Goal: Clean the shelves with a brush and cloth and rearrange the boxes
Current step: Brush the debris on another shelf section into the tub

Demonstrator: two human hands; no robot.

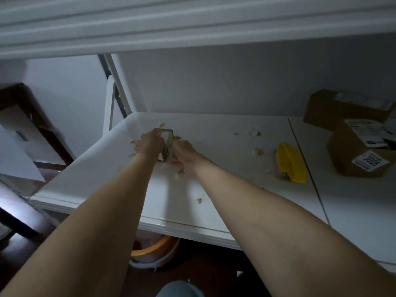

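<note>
Small box [166,137] stood on the white shelf [214,189], left of centre and towards the back, tan card with pale faces. It sat between both hands. Left hand [150,144] was on its left side with fingers curled round the box. Right hand [183,147] was against its right side, fingers curled onto that edge. The fingertips of both hands were hidden behind the hands and the box. A small orange bit [176,163] lay on the shelf just under the right hand. Paper scraps [258,151] and crumbs were scattered round the box. Yellow plastic tool [291,162] lay well to the right, apart from both hands. Two labelled cardboard boxes [360,153] sat at the far right end, touching each other. An orange-rimmed basin [156,247] was on the floor below the shelf edge.
</note>
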